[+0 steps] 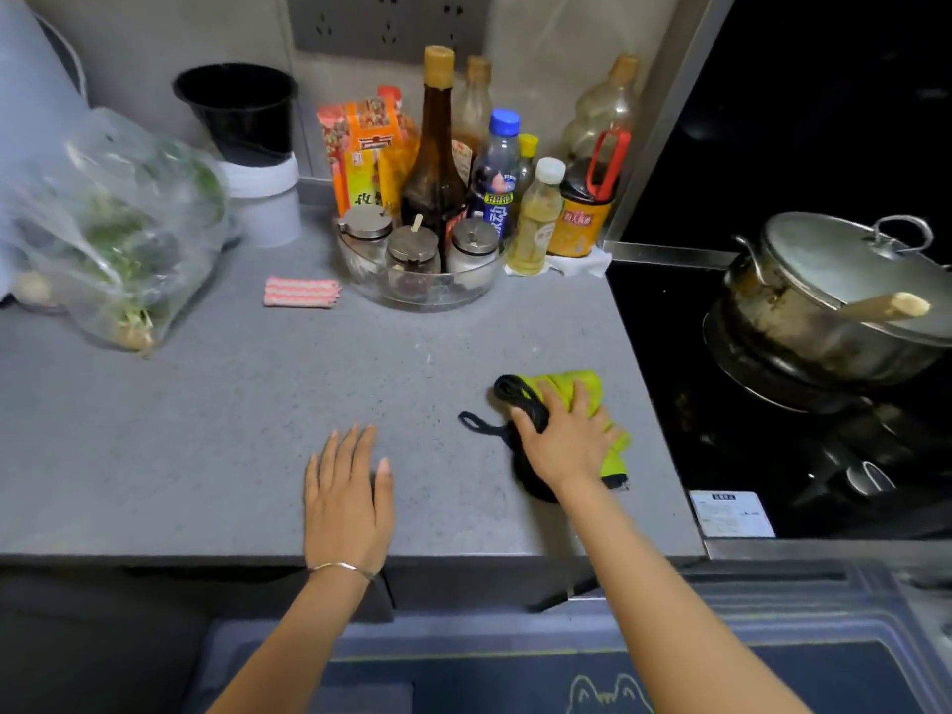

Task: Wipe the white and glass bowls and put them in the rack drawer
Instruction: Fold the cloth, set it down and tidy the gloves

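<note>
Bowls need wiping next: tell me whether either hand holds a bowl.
No: the left hand lies flat on the counter and the right hand rests on the green cloth.

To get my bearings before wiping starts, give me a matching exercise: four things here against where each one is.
Things:
1 green cloth
2 pink cloth
3 pot
4 bag of greens

Places:
A on the stove
B under the right hand
C far left of the counter
D beside the jar tray

Pairs: 1-B; 2-D; 3-A; 4-C
</note>
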Tool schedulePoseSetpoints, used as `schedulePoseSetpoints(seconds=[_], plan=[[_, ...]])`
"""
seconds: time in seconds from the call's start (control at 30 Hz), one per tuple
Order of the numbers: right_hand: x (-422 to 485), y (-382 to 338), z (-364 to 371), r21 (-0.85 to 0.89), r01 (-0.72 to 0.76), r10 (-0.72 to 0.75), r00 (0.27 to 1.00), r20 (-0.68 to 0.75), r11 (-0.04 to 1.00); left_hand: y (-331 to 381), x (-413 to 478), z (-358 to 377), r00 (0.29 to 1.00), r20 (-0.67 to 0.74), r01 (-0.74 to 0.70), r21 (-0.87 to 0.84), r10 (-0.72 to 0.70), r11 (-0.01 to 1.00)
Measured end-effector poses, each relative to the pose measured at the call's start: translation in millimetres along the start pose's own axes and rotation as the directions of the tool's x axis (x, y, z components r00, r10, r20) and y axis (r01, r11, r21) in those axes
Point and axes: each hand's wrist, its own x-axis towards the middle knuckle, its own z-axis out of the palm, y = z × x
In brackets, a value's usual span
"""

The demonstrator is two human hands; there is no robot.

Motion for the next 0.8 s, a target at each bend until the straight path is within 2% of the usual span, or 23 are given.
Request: schedulePoseSetpoints(seconds=[0.1,0.2,0.27,0.4,0.47,0.53,0.63,0.7,0.8], plan=[[-46.8,-51.5,12.9,0.037,0.155,-0.157,0.985,0.069,0.987,0.1,-0.1,-5.0,0.999,-0.029,0.041,-0.084,-0.043,0.996],[-85.7,-71.4,22.7,0.028,0.191,-0.191,0.982,0.001,0.981,-3.5,-2.0,-13.8,0.996,-0.069,0.05,-0.121,-0.058,0.991],[-101.0,-61.3,25.2,0.041,0.201,-0.202,0.979,0.034,0.979,-4.0,-4.4,-18.5,0.997,-0.068,0.033,-0.127,-0.042,0.991],[-99.1,2.9,21.7,0.014,0.233,-0.233,0.973,-0.01,0.972,10.6,-9.4,-16.2,1.0,-0.017,0.0,-0.096,-0.001,0.995],[-86.2,49.7,12.9,0.002,0.18,-0.179,0.983,-0.042,0.984,22.7,-11.8,-6.7,0.999,0.039,-0.025,-0.049,0.027,0.998],[-69.5,99.6,1.5,0.034,0.041,-0.039,0.997,-0.074,0.999,32.2,-13.9,4.8,0.996,0.079,-0.047,-0.001,0.047,0.999],[-45.7,165.3,-15.9,0.066,-0.183,0.188,0.978,-0.088,0.981,35.2,-17.3,16.6,0.99,0.113,-0.093,0.082,0.083,0.992],[-37.8,187.7,-21.8,0.12,-0.298,0.31,0.945,-0.101,0.947,33.5,-18.2,19.5,0.988,0.116,-0.117,0.115,0.104,0.986],[-37.9,176.7,-16.7,0.113,-0.344,0.358,0.922,-0.151,0.932,32.9,-18.7,19.7,0.988,0.116,-0.118,0.105,0.106,0.987]])
